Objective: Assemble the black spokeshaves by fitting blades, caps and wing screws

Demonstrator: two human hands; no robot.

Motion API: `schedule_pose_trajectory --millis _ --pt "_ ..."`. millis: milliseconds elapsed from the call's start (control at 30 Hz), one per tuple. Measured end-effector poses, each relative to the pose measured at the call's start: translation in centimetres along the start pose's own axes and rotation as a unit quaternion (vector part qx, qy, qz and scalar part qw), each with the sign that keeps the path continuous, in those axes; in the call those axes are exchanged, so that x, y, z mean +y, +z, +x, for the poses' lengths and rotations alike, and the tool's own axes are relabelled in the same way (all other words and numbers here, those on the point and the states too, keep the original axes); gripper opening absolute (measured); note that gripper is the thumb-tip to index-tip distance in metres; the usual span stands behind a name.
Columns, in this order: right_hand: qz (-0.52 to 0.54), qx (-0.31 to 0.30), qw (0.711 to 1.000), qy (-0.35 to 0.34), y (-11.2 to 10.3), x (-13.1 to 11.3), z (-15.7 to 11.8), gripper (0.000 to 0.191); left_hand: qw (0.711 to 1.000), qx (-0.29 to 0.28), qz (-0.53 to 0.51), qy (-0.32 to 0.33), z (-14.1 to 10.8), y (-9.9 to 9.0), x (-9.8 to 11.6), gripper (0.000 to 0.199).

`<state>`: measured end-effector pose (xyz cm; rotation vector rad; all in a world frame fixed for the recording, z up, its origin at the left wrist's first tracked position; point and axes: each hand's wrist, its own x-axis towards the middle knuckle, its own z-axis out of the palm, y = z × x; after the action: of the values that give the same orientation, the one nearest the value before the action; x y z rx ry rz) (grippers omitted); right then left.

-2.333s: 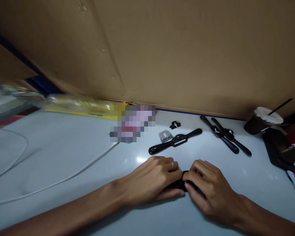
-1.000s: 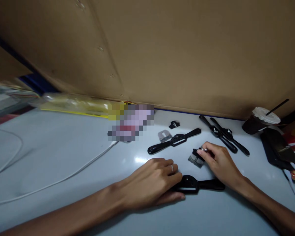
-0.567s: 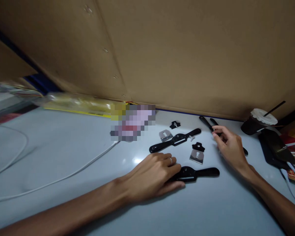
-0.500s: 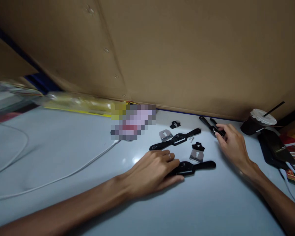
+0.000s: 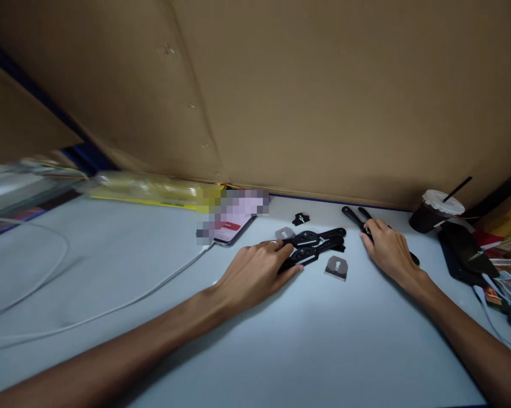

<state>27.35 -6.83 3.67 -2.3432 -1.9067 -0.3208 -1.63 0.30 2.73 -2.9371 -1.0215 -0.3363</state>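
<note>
My left hand (image 5: pixel 255 269), a ring on one finger, is closed over the left handle of a black spokeshave body (image 5: pixel 304 256). That body lies right against a second spokeshave body (image 5: pixel 307 238) just behind it. My right hand (image 5: pixel 387 246) has its fingers around a pair of black spokeshaves (image 5: pixel 352 216) lying crosswise at the right; its palm hides their middles. A steel blade (image 5: pixel 337 267) with a keyhole slot lies in front of the bodies. Behind them are another blade (image 5: pixel 284 233), partly covered, and a small black cap (image 5: pixel 300 219).
A phone (image 5: pixel 238 218) on a white cable (image 5: pixel 153 288) lies at the back, beside a yellow plastic-wrapped package (image 5: pixel 153 190). At the right stand a lidded drink cup (image 5: pixel 436 211) with a straw and a dark phone-like object (image 5: pixel 468 249). A cardboard wall (image 5: pixel 302 102) closes the back.
My left hand has slid the near spokeshave body back and left against the other one, covering the second cap's place. My right hand has settled further over the right-hand spokeshaves. The view has shifted slightly.
</note>
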Motion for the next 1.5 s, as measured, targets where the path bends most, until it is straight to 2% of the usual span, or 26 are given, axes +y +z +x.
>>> schedule_pose_trajectory --millis 300,400,533,600,700,833,967,1033,1100,1200,1267,1400,1500 --pt "0.039 -0.071 0.996 -0.048 -1.4 1.2 -1.6 0.014 0.999 -0.01 -0.021 -0.029 0.4 -0.2 -0.1 0.031" --pt "0.065 -0.068 0.995 -0.04 -1.3 1.1 -1.6 0.008 0.998 -0.004 -0.047 -0.032 0.4 -0.1 -0.2 0.029" --pt "0.125 -0.043 0.991 -0.029 -1.7 -0.2 -2.0 0.007 0.993 0.022 -0.11 -0.038 0.3 0.2 -0.4 0.028" --pt "0.165 -0.036 0.983 -0.068 -2.2 -1.2 -2.7 0.006 0.985 0.05 -0.155 -0.049 0.4 0.3 -0.5 0.028" --pt "0.202 -0.069 0.961 -0.176 -3.0 -2.8 -4.4 0.004 0.966 0.107 -0.223 -0.076 0.8 0.2 -1.1 0.031" --pt "0.168 -0.095 0.932 -0.306 -3.3 -4.7 -6.8 0.012 0.943 0.141 -0.288 -0.086 1.1 0.1 -1.6 0.033" --pt "0.136 -0.079 0.925 -0.347 -3.2 -5.7 -7.6 0.01 0.944 0.111 -0.309 -0.03 0.4 0.1 -0.6 0.027" --pt "0.165 -0.07 0.926 -0.332 -3.2 -5.7 -7.3 0.004 0.949 0.098 -0.298 0.013 -0.3 0.0 0.3 0.026" --pt "0.203 -0.068 0.929 -0.301 -3.1 -5.5 -6.7 0.009 0.954 0.09 -0.279 0.059 -0.9 -0.1 1.0 0.028" --pt "0.221 -0.059 0.939 -0.256 -2.6 -5.1 -5.9 0.022 0.97 0.08 -0.174 0.152 -1.3 -0.2 1.4 0.035" --pt "0.225 -0.057 0.943 -0.237 -2.3 -4.9 -5.5 0.022 0.971 0.061 -0.115 0.201 -1.4 -0.2 1.4 0.041" --pt "0.255 -0.039 0.941 -0.219 -2.1 -4.7 -5.5 0.02 0.966 0.03 -0.086 0.24 -1.3 -0.2 1.4 0.041" --pt "0.277 -0.007 0.933 -0.229 -2.1 -5.0 -5.8 0.024 0.969 0.028 -0.08 0.23 -1.3 -0.2 1.5 0.035"
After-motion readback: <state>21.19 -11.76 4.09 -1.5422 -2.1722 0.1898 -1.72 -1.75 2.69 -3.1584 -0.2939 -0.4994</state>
